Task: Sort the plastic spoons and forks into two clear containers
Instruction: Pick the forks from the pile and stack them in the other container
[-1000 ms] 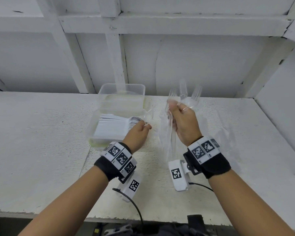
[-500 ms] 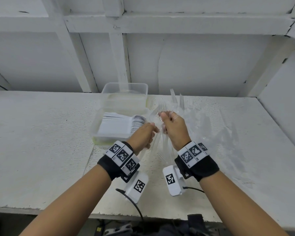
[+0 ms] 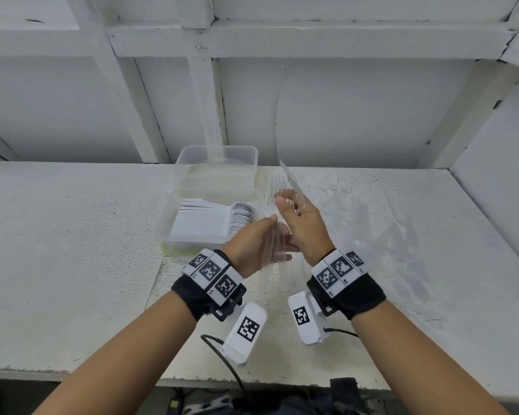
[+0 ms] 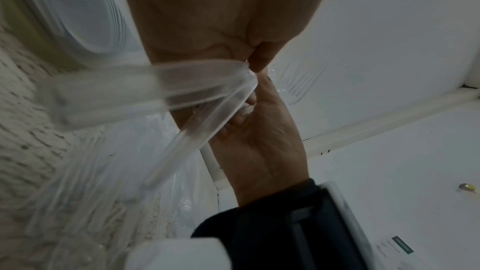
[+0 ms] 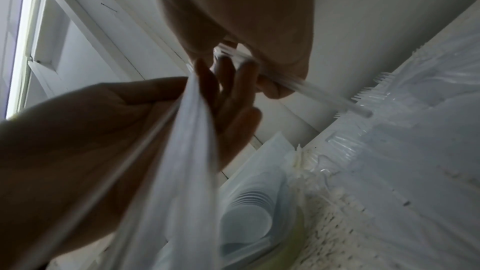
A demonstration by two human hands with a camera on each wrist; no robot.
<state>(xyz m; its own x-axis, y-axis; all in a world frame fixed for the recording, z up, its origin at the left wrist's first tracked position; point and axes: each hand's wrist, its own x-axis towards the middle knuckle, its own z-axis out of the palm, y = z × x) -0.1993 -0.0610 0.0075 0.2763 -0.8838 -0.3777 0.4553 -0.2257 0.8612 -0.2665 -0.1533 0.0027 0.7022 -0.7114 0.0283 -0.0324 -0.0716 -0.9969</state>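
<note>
Forks (image 3: pixel 274 253) sit clamped in the left hand (image 3: pixel 250 245); right hand (image 3: pixel 306 232) grip pinches a separate fork (image 3: pixel 292 182).

Table (image 3: pixel 72 265): white paint, rough, flecked with small dark specks and chips.
Wall (image 3: pixel 357 109): white panels and white beams, thin dark cracks at the joints.
Far container (image 3: pixel 252 157): clear, with a pale yellow tinge low inside.
Near container (image 3: pixel 166 232): clear, yellow-green along its base.
Spoons (image 3: pixel 204 223): white; stacked bowl edges form fine dark-and-light stripes.
Forks (image 3: pixel 274 250): colourless, see-through.
Plastic wrap (image 3: pixel 357 211): clear, with white glints.
Wristbands (image 3: pixel 192 295): black, each topped by white tags printed with black square-grid markers.
Wrist cameras (image 3: pixel 243 333): white housings, one black-and-white marker each.
Cable (image 3: pixel 342 331): black.
</note>
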